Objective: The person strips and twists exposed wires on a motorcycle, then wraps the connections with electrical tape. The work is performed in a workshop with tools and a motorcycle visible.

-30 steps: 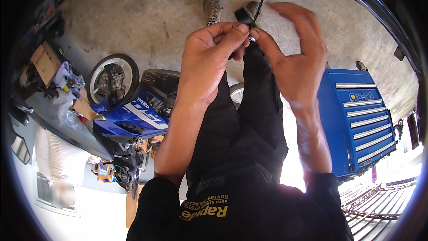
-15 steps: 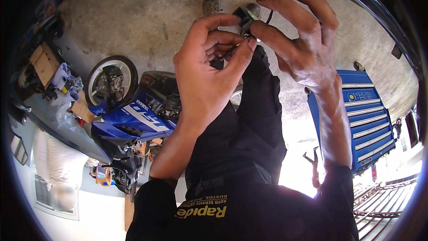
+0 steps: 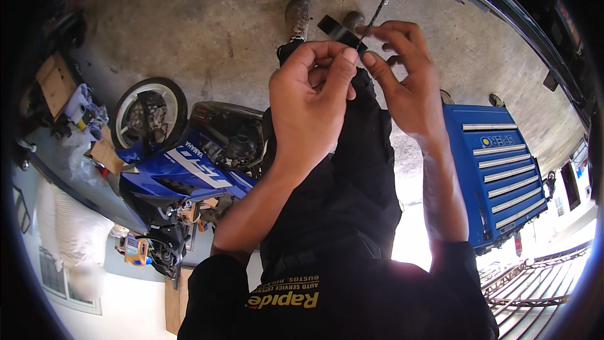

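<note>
My left hand (image 3: 311, 97) is closed in a pinch, thumb against forefinger, on the near end of a thin dark cable (image 3: 379, 12). That cable runs up and right to the dark bodywork overhead. A roll of black tape (image 3: 336, 29), seen nearly edge-on, sits just beyond the pinch, across the cable. My right hand (image 3: 409, 79) has its thumb and forefinger at the roll's right end, the other fingers curled behind the cable. The fingers partly cover where tape and cable meet.
A blue motorcycle (image 3: 182, 173) stands at left, with a wheel (image 3: 151, 113). At right is a blue tool cabinet (image 3: 497, 164) with several drawers. Dark vehicle bodywork (image 3: 503, 12) edges the upper right. My boots (image 3: 297, 16) stand on the concrete floor (image 3: 207, 31).
My right hand has come lower, its raised fingers now curled toward the cable. The tape roll has turned and shows a longer black side. My left hand has shifted slightly right and down.
</note>
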`<state>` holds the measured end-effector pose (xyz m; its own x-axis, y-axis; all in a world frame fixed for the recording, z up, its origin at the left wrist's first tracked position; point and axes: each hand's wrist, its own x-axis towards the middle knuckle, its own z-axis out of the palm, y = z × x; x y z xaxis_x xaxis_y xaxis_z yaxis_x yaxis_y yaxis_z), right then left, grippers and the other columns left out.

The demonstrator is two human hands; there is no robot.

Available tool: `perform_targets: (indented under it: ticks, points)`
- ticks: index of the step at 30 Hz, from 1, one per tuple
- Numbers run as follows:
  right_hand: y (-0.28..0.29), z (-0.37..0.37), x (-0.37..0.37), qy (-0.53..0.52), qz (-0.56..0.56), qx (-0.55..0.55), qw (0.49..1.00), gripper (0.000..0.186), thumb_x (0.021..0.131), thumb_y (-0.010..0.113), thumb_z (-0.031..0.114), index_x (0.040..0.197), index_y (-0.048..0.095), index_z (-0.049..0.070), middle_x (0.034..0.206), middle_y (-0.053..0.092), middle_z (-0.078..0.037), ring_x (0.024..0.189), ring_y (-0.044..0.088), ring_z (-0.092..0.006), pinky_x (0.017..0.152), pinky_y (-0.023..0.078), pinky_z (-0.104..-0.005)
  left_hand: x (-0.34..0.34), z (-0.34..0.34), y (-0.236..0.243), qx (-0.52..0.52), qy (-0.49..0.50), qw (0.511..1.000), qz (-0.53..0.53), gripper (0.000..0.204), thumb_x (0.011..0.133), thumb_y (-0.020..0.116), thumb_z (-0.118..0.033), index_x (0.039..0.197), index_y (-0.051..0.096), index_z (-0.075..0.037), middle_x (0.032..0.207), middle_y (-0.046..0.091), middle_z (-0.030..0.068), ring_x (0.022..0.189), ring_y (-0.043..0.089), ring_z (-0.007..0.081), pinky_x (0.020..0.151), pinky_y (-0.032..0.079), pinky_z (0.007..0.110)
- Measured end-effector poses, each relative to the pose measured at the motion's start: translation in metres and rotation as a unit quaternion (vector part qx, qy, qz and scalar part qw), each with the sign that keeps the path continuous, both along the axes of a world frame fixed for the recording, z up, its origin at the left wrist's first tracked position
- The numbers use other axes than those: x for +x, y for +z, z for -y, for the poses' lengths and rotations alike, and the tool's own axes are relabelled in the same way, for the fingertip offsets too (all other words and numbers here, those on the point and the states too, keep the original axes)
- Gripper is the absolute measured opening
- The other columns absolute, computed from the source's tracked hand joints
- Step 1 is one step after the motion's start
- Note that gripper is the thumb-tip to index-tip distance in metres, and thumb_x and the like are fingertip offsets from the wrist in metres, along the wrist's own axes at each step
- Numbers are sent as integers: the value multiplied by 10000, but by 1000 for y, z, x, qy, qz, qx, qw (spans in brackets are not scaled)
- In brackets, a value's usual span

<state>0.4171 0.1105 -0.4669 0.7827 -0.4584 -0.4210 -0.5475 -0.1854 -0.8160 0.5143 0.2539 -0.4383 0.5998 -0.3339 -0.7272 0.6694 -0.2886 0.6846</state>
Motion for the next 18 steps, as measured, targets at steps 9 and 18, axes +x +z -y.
perform_targets:
  ticks: [9,18]
  points:
    - [-18,-1,9,24,-15,30,999,331,1007,827,154,1320,759,70,1217,647,-112,1065,689,-270,917,569,-395,8,-4,1,-31,85,990,-110,199,1047,820,-170,1081,765,18,899,726,31,734,599,75,664,421,226]
    - [-28,-18,33,-111,79,221,966,296,1064,634,-7,1345,716,33,1299,773,-98,1124,732,-185,948,578,-331,9,-15,-22,-112,103,966,-211,219,1082,783,-177,1116,728,32,923,725,52,729,613,95,646,442,243]
